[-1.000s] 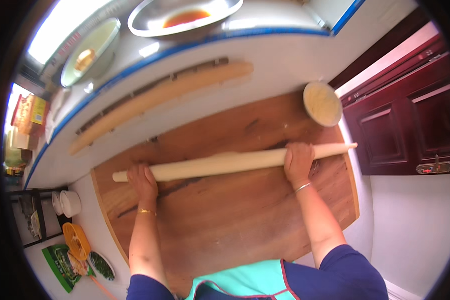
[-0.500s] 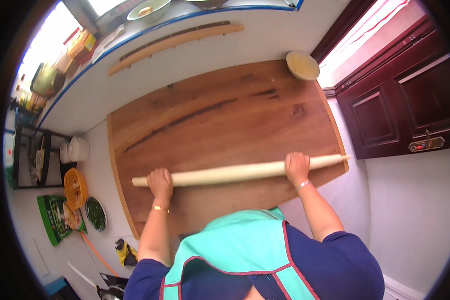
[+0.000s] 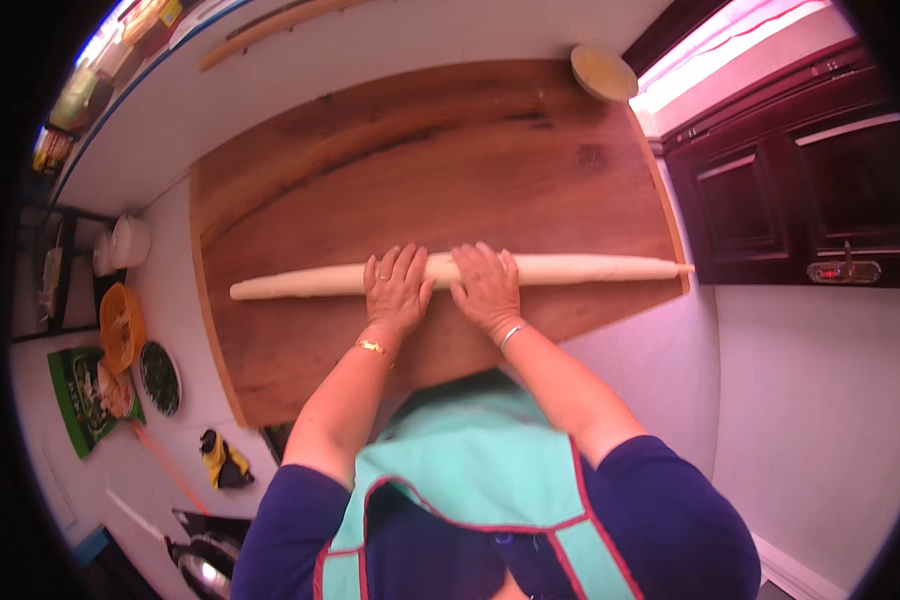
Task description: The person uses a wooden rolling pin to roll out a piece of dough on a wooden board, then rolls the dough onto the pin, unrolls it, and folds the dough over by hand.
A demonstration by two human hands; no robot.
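Note:
A long pale roll of dough (image 3: pixel 595 268) lies crosswise on a brown wooden board (image 3: pixel 420 195), near its front edge. From the right end of the dough pokes the thin tip of a rolling pin (image 3: pixel 684 269); the rest of the pin is hidden inside. My left hand (image 3: pixel 398 290) rests on top of the roll, left of its middle, fingers stretched forward. Close beside it, my right hand (image 3: pixel 487 286) presses on the roll in the same way, fingers extended and palm down. A narrow gap separates the two hands.
A pale round bowl (image 3: pixel 604 73) stands at the board's far right corner. Left of the board are white containers (image 3: pixel 130 242), an orange basket (image 3: pixel 122 325), a plate of dark greens (image 3: pixel 160 378) and a green bag (image 3: pixel 80 400). A dark red door (image 3: pixel 770 200) is on the right.
Both hands have moved inward from near the roll's ends to its middle, and their grip has opened into flat fingers. The view has shifted, so the board sits higher.

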